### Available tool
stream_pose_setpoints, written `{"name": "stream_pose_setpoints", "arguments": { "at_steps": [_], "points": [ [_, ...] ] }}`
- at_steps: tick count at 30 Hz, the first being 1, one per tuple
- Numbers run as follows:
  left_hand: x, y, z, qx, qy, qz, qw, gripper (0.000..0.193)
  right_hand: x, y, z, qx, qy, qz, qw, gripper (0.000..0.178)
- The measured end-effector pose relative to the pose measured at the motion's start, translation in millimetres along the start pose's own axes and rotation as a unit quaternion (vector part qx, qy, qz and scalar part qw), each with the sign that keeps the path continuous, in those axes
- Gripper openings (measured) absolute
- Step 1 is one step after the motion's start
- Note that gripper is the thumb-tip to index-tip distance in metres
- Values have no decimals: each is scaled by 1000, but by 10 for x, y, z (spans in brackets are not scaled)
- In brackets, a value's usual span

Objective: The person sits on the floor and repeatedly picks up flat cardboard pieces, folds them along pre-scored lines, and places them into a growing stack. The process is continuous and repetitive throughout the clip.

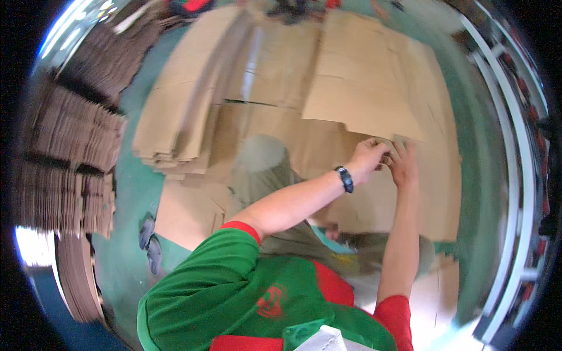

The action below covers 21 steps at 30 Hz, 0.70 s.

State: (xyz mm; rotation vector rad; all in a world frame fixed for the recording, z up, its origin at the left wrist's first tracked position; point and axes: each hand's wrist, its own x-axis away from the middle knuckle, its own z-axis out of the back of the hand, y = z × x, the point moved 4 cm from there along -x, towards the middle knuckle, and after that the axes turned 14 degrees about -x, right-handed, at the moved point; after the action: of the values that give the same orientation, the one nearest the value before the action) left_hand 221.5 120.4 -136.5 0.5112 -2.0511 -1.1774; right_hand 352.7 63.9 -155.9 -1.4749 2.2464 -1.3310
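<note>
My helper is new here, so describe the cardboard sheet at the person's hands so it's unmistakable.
Start at the green floor, largely covered by cardboard. On the right lies a broad tan sheet, its near edge stepped. Unlike the left stack, it has the left hand and right hand at its near right corner.

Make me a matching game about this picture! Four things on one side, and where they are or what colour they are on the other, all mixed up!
Things:
1. Watch
2. Grey shoes
3. Big cardboard sheet
4. Shirt

Places and colours:
A. Green with red parts
B. Tan, with its near edge close to the left hand and right hand
C. Worn on the left wrist
D. On the floor, toward the picture's left

Right pairs: 1-C, 2-D, 3-B, 4-A
</note>
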Motion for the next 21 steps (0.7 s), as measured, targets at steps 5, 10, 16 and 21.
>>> {"name": "stream_pose_setpoints", "arguments": {
  "at_steps": [5, 10, 16, 21],
  "points": [
    [-153, -261, 169, -241, 23, -71, 968, 23, -249, 125, 476, 0, 79, -24, 997, 68],
    [-1005, -181, 1957, -315, 272, -19, 909, 33, -94, 424, 1240, 223, 213, 29, 951, 63],
    [-1150, -1066, 2708, -398, 358, 147, 832, 41, -267, 703, 2135, 163, 325, -43, 930, 70],
    [-1195, -1330, 2546, -438, 280, 148, 841, 48, -619, 678, 2476, 313, 309, 29, 897, 74]
  ]
}}
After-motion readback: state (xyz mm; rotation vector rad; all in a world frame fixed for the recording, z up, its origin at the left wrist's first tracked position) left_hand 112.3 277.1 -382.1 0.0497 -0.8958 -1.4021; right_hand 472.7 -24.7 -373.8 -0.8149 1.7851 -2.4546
